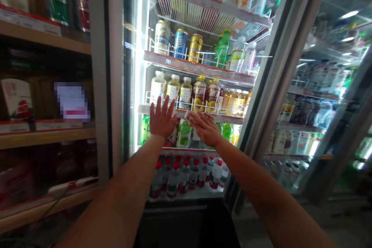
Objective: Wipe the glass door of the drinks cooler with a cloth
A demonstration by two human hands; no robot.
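My left hand reaches forward with its fingers spread, in front of the lower shelves of a lit drinks fridge. Nothing shows in it. Close to its fingertips stand pale-labelled bottles. Beside it, my right hand lies with its fingers over what looks like a pale, crumpled cloth, at the shelf's front edge. The cloth is partly hidden by the fingers. Dark tea bottles with yellow caps stand just behind that hand. Green-labelled bottles show between the two hands on the shelf below.
Higher up, a shelf holds cans and a green bottle. Red-capped water bottles fill the bottom. A metal door frame bounds the right side. Wooden shelves with packages stand at left.
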